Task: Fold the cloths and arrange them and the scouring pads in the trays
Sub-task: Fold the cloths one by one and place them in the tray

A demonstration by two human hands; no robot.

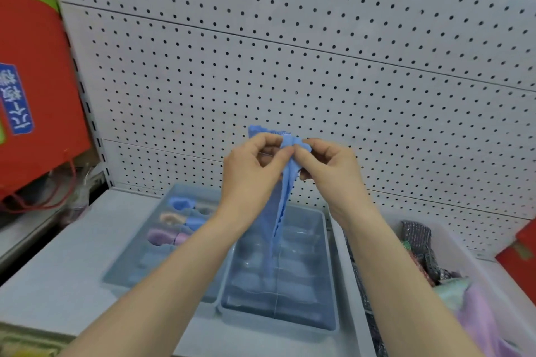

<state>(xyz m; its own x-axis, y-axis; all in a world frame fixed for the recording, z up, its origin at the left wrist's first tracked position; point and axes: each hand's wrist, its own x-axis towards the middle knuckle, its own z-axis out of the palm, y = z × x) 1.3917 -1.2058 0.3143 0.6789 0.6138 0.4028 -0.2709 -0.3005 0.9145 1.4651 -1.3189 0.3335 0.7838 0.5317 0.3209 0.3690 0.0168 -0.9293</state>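
A blue cloth [280, 206] hangs bunched in the air above the trays. My left hand [252, 171] and my right hand [330, 168] both pinch its top edge, fingertips close together. Below it stands a blue divided tray [329, 278] whose compartments look bare. To its left a second blue tray [145, 266] holds a rolled blue cloth [182, 203], a beige one [171, 219] and a purple one [166, 236]. A white bin [452, 243] at the right holds dark glittery scouring pads [417, 236] and loose lilac and mint cloths [475, 307].
A grey pegboard wall [290, 66] rises behind the shelf. A red bag [34, 81] with a blue label leans at the far left. A red box [519, 258] sits at the right edge. The grey shelf surface [63, 264] extends left of the trays.
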